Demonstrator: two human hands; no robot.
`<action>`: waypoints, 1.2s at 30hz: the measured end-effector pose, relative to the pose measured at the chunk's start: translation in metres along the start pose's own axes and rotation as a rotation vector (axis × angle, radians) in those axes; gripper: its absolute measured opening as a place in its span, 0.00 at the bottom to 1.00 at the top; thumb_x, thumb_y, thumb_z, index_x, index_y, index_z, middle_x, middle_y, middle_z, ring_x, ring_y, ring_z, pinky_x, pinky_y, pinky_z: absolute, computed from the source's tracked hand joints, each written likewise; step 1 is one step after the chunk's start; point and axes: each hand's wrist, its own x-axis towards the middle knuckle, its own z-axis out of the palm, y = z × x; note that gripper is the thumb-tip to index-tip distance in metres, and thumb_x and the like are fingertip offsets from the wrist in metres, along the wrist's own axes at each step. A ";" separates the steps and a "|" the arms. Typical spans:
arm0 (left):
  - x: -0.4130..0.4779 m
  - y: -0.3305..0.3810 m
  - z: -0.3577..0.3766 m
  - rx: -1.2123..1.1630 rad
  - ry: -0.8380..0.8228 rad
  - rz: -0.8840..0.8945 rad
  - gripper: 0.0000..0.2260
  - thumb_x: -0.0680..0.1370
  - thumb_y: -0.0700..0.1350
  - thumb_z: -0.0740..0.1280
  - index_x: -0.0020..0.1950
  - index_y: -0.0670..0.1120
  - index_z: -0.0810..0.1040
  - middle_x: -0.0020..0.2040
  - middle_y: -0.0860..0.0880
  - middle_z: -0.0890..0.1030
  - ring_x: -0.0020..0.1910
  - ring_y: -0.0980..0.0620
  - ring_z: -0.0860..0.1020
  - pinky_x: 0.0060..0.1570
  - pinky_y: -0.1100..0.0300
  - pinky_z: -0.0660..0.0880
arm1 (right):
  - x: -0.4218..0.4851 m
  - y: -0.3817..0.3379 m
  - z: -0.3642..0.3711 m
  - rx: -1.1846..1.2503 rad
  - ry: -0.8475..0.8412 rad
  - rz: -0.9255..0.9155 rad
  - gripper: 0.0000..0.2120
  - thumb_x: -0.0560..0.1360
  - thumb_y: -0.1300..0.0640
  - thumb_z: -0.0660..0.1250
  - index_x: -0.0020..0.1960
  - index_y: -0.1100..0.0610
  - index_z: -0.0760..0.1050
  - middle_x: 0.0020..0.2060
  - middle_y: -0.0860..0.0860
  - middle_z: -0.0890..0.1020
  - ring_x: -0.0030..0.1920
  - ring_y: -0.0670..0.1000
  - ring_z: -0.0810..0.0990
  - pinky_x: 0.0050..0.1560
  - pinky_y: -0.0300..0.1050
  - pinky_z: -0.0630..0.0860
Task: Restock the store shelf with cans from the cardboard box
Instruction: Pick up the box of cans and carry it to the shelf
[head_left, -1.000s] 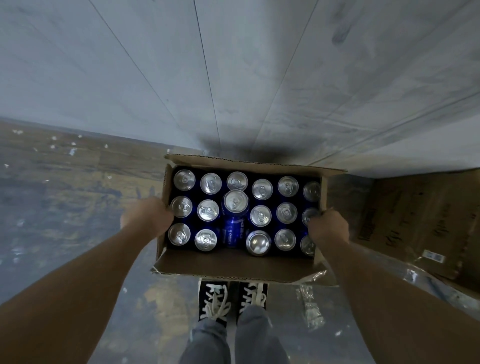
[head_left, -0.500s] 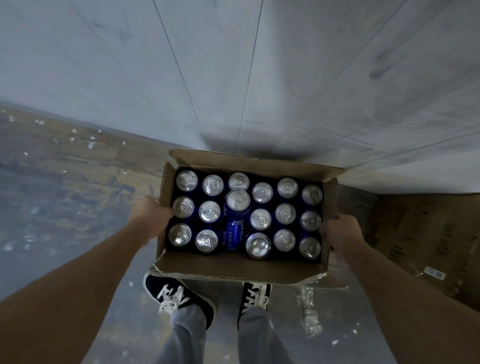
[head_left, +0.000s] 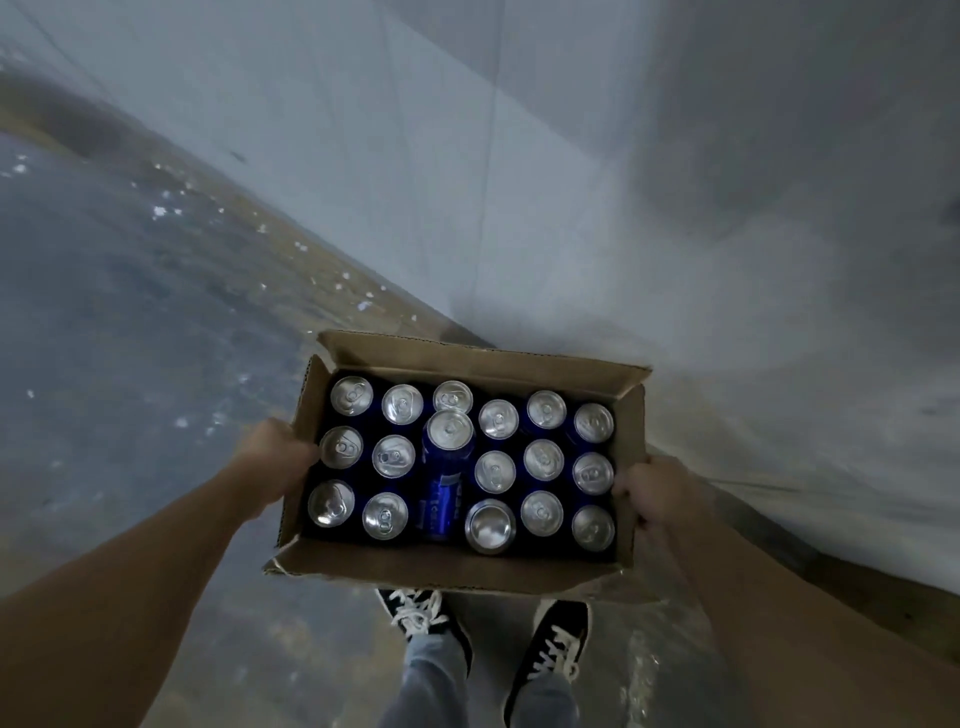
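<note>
Stockroom carry: a person's left hand (head_left: 275, 457) and right hand (head_left: 654, 493) each close their grip on a short end wall of an open brown cardboard box (head_left: 441, 566), thumbs and knuckles outside and fingertips hidden by the card. The box hangs between the arms, clear of the mottled grey concrete floor (head_left: 130, 338), above a pair of black lace-up canvas shoes (head_left: 421, 618).

Inside stand the silver-topped blue drink cans (head_left: 395, 456), packed in three rows. One loose blue can (head_left: 441, 493) lies tilted across the third column, and its neighbour shows a plain end, apparently upside down.

No store shelf is in view; a pale panelled wall (head_left: 571, 208) fills the far side.

The load looks heavy for thin card. It would travel best kept level, with both grips low and fingers under the base, so that the walls do not tear and the loose can does not roll out. What seems to be clear plastic film (head_left: 639, 675) beside the right shoe calls for careful footing.
</note>
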 end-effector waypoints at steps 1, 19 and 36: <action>0.002 -0.009 -0.019 -0.029 0.013 -0.014 0.05 0.74 0.33 0.67 0.39 0.35 0.74 0.31 0.41 0.73 0.29 0.47 0.71 0.31 0.60 0.66 | -0.010 -0.019 0.012 0.007 -0.009 -0.024 0.05 0.70 0.73 0.65 0.42 0.65 0.77 0.37 0.60 0.79 0.33 0.56 0.76 0.30 0.41 0.71; 0.085 -0.142 -0.327 -0.336 0.273 -0.218 0.10 0.75 0.33 0.65 0.35 0.38 0.70 0.29 0.42 0.69 0.26 0.47 0.67 0.27 0.61 0.64 | -0.092 -0.324 0.301 -0.217 -0.266 -0.266 0.11 0.66 0.77 0.64 0.35 0.62 0.73 0.31 0.56 0.74 0.34 0.56 0.73 0.33 0.43 0.66; 0.253 -0.280 -0.613 -0.589 0.330 -0.425 0.09 0.74 0.33 0.66 0.34 0.38 0.71 0.29 0.42 0.70 0.26 0.48 0.67 0.27 0.61 0.62 | -0.153 -0.590 0.672 -0.530 -0.346 -0.347 0.09 0.67 0.74 0.66 0.41 0.62 0.75 0.37 0.58 0.76 0.38 0.56 0.74 0.32 0.42 0.65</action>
